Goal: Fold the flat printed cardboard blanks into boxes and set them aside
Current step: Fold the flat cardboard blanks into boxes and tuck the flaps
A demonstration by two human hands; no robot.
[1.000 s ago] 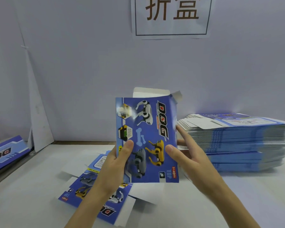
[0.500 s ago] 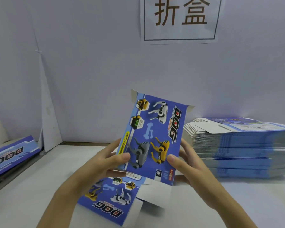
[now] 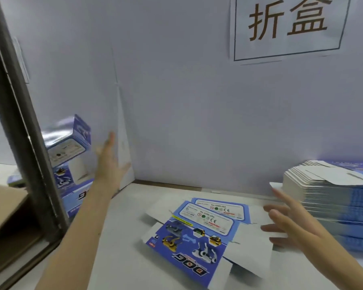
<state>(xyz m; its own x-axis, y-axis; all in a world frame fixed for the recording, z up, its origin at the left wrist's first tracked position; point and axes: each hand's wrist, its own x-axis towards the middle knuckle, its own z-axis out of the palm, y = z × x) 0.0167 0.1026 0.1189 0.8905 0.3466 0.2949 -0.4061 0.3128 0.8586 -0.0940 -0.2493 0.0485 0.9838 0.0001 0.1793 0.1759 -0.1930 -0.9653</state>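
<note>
A folded blue box (image 3: 71, 143) with dog prints is blurred at the left, above other blue boxes (image 3: 80, 197), apart from my fingers. My left hand (image 3: 108, 164) is stretched toward it with fingers spread and holds nothing. Two flat printed blanks (image 3: 199, 233) lie overlapping on the white table in the middle. My right hand (image 3: 289, 225) hovers with straight fingers over the right edge of those blanks, empty. A tall stack of flat blanks (image 3: 331, 201) stands at the right.
A dark metal post (image 3: 23, 130) slants across the left side with a brown cardboard carton (image 3: 6, 210) below it. A white wall (image 3: 187, 101) with a paper sign (image 3: 289, 26) closes off the back. The white table (image 3: 122, 248) runs under everything.
The box that both hands held in front of me has left them and now sits blurred at the left. Both hands have let go and spread. The view has swung left.
</note>
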